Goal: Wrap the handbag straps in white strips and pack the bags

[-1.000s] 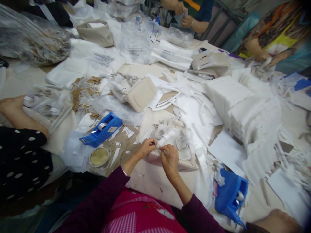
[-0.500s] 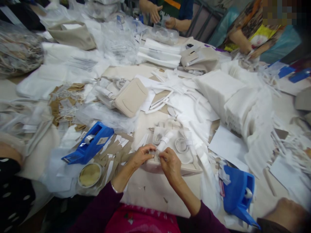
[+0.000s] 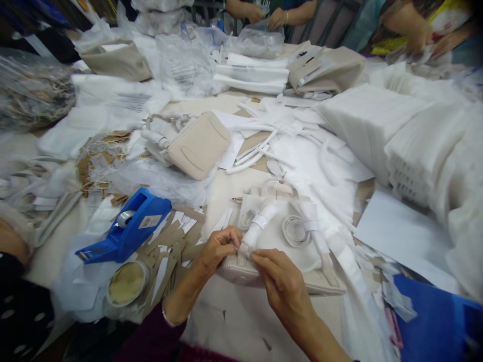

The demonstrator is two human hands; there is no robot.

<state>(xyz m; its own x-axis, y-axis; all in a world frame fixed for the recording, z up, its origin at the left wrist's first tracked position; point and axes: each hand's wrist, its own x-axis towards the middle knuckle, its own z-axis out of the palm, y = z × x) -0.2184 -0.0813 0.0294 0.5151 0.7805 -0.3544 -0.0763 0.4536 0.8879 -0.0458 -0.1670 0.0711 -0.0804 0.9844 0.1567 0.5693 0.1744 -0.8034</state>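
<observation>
A beige handbag point(image 3: 241, 275) lies in front of me, its handle point(image 3: 260, 221) wrapped in white padding and held by a paper band. At the left foot of that handle, my left hand point(image 3: 221, 251) pinches the strap tab with thumb and forefinger. My right hand point(image 3: 283, 281) closes on the same spot from the other side, fingertips against the wrapped handle end. A coiled, wrapped strap point(image 3: 295, 230) rests on the bag's right half. What exactly lies between the fingertips is too small to make out.
Blue tape dispensers stand at left point(image 3: 130, 226) and lower right point(image 3: 430, 317). Beside the left one are a round tub point(image 3: 126, 282) and card strips. Another beige bag point(image 3: 199, 146) lies ahead; stacked white foam sheets point(image 3: 377, 125) stand right. Other people's hands work across the table.
My view has shifted closer and turned slightly. Both hands stay at the handle's foot; my right hand's fingers have extended more along the wrapped end.
</observation>
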